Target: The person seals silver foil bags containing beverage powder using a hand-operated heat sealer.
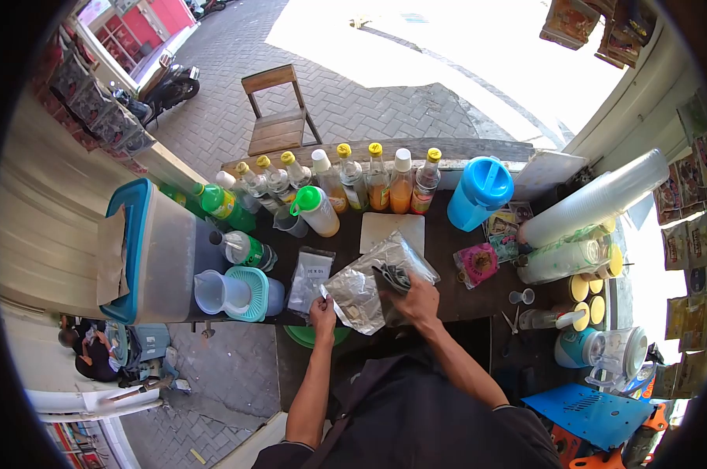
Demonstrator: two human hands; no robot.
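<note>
A shiny silver foil bag [359,293] lies slanted over the near edge of the dark counter. My left hand [322,311] is closed on its lower left corner. My right hand [420,301] is closed at the bag's right side, fingers around a dark, partly glossy thing [391,277] whose kind I cannot tell. Behind the bag is a pale square board [396,227], partly covered by it. Left of the bag lies a clear plastic packet [310,273] with a printed white label. A green round rim [298,334] shows below my left hand.
Syrup bottles [377,184] line the counter's far edge. A blue lidded pitcher [478,195] and stacked plastic cups [596,199] stand right, with scissors [511,320] nearer. On the left are a large tub [166,250], a measuring jug [222,291] and a turquoise basket [253,293]. Beyond is a wooden chair [279,129].
</note>
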